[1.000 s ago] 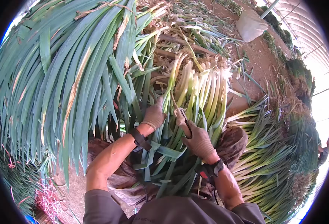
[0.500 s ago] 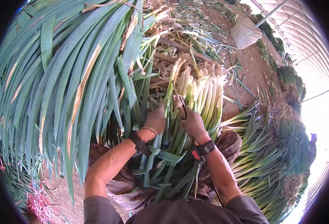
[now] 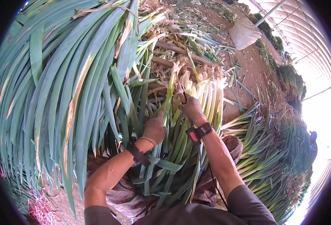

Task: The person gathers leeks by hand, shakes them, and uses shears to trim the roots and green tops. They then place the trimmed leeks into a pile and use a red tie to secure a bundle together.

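Observation:
In a tan glove, my left hand (image 3: 154,128) is closed around the green part of a single leek (image 3: 168,98), whose pale root end points up. My right hand (image 3: 191,108), also gloved, grips a small dark tool (image 3: 182,94) beside that leek's pale stalk. Right of it, a row of leeks with white lower stalks (image 3: 210,98) lies side by side, roots away from me and leaves over my lap. Black bands circle both wrists, and a device with a red patch (image 3: 193,134) sits at the right one.
A large heap of long leek leaves (image 3: 60,93) rises on the left. More leeks (image 3: 263,157) lie at the right. Beyond are trimmings (image 3: 206,30) on the soil, a whitish sack (image 3: 244,34) and pink strings (image 3: 41,206) at lower left. A person's dark shape (image 3: 313,144) shows far right.
My right hand has shifted slightly up and left with the tool, its wrist turned. My left hand has moved slightly down and left along the leek.

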Demonstrator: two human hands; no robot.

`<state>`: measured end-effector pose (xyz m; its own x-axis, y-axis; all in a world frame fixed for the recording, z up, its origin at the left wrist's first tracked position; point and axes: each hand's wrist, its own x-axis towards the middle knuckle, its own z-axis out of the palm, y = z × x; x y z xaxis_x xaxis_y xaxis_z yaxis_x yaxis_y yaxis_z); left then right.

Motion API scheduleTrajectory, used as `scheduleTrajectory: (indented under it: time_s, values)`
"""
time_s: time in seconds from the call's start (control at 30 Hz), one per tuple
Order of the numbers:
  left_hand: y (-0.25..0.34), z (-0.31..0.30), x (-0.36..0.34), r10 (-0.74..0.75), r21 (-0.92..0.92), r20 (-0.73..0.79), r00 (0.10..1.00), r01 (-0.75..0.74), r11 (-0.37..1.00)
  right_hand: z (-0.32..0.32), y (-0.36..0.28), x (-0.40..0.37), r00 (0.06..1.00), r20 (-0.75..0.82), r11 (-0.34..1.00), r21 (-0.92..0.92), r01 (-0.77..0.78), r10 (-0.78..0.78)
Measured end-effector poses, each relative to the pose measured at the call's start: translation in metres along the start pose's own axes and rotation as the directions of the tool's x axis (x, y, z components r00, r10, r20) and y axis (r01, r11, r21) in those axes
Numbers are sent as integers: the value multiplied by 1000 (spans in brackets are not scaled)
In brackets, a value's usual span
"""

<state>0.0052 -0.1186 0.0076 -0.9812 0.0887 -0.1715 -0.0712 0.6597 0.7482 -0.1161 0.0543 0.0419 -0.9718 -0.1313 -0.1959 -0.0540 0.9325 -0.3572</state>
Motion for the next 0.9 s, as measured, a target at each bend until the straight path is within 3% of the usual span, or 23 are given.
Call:
scheduleTrajectory:
  time_s: [0.33,0.43,0.53,0.63,0.8,0.9]
  values:
    - [5,-21,1,-86,-126,134,987,103,987,3,7,42,1000,-1,1000,-5,28,-28]
    - [-13,-6,3,67,-306,-41,997,-76,949,7,13,60,996,-55,998,10,66,-65]
    - [-22,-2,2,82,-290,-26,996,-86,953,10,17,78,996,-77,998,23,57,-55]
    - [-29,1,4,106,-418,-61,992,-122,900,7,25,79,1000,-22,990,141,-10,13]
    - [-25,1,3,110,-323,-74,991,-128,938,7,28,62,992,-78,992,67,109,-104]
    - [-18,-11,1,78,-174,-92,993,-93,980,-5,25,42,993,74,987,143,76,-87]
